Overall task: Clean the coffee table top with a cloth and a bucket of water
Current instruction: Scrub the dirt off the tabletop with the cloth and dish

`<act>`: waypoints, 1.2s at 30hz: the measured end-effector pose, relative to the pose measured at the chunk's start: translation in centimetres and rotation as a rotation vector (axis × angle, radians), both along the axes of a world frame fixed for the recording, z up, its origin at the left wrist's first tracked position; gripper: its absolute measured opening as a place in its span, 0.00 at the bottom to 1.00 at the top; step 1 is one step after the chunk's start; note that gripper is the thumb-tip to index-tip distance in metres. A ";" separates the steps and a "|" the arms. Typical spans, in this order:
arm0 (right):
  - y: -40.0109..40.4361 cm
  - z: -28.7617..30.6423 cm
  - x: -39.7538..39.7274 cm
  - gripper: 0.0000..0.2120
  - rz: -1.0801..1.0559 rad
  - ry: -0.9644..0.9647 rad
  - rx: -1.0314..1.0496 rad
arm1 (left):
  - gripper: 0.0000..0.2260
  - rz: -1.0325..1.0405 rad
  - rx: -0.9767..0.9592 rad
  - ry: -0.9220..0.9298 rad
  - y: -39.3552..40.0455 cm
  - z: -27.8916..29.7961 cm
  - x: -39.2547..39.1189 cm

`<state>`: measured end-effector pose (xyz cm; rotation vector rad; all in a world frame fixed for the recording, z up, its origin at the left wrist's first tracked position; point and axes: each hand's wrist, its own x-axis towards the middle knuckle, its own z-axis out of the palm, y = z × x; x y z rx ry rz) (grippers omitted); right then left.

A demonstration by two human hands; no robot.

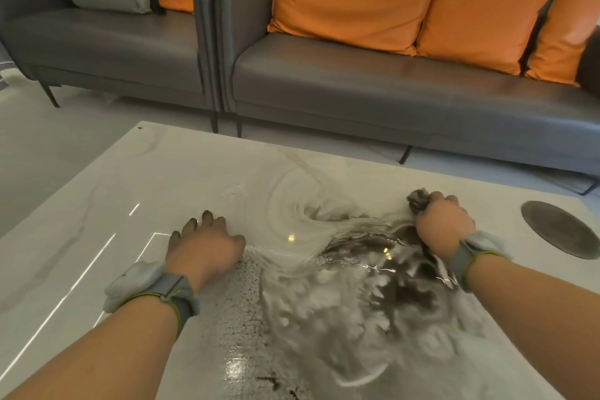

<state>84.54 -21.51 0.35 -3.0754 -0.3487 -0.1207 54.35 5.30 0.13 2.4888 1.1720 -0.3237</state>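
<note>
Right hand (443, 226) fingers curled tight round bunched wet cloth (418, 200) nr worktop (194, 166) right edge for scrubbing; left hand (203, 245) fingers spread, bracing.

— Where does the single view look from?
— From the person's head, above the near edge of the surface (201, 172), facing forward and down across it.
— How near?
— Close: both forearms reach in from the bottom, and beyond the far edge the sofa (389, 91) fills the top.
</note>
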 end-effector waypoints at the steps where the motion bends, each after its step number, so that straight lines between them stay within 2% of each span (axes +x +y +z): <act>1: 0.0 -0.3 0.1 0.17 -0.082 0.048 0.039 | 0.21 -0.011 0.012 -0.009 0.0 -0.2 0.0; 3: 1.1 -0.9 -0.3 0.18 -0.133 0.069 0.076 | 0.26 -0.025 0.021 -0.003 0.0 -0.5 -0.1; 5: 3.1 -1.1 -1.8 0.18 -0.058 0.042 0.071 | 0.26 -0.030 0.008 0.015 0.2 -0.6 0.0; 10: 6.1 -1.9 -8.4 0.17 0.446 -0.069 0.039 | 0.23 -0.061 0.014 0.038 0.6 -0.4 -0.1; 13: 5.7 -2.5 -13.2 0.19 0.750 -0.102 0.036 | 0.32 -0.137 -0.016 0.045 1.6 -0.8 -0.2; 16: 4.8 -2.6 -16.5 0.21 1.011 -0.066 0.084 | 0.34 -0.150 -0.008 0.052 2.4 -1.2 -0.1; 19: 4.9 -1.8 -17.4 0.21 1.074 -0.074 0.108 | 0.27 -0.073 -0.040 0.088 1.9 0.1 -0.2; 21: 6.4 -1.2 -17.5 0.19 1.020 -0.090 0.087 | 0.18 0.073 -0.146 -0.015 1.9 0.7 -0.1; 23: 8.9 -0.8 -17.8 0.16 0.969 -0.108 0.081 | 0.15 0.189 -0.244 -0.138 2.6 0.9 -0.2; 25: 12.0 -0.4 -18.8 0.14 0.943 -0.126 0.080 | 0.14 0.177 -0.265 -0.203 2.6 1.4 -0.5; 27: 14.4 -0.3 -20.3 0.14 0.963 -0.134 0.073 | 0.19 0.157 -0.287 -0.248 2.4 1.8 -0.6; 32: 13.5 -1.1 -24.3 0.18 1.390 -0.108 0.003 | 0.21 0.214 -0.298 -0.252 1.6 2.6 -0.7; 36: 8.0 -0.9 -22.6 0.10 1.527 -0.082 -0.031 | 0.11 0.230 -0.267 -0.233 1.4 2.1 -0.9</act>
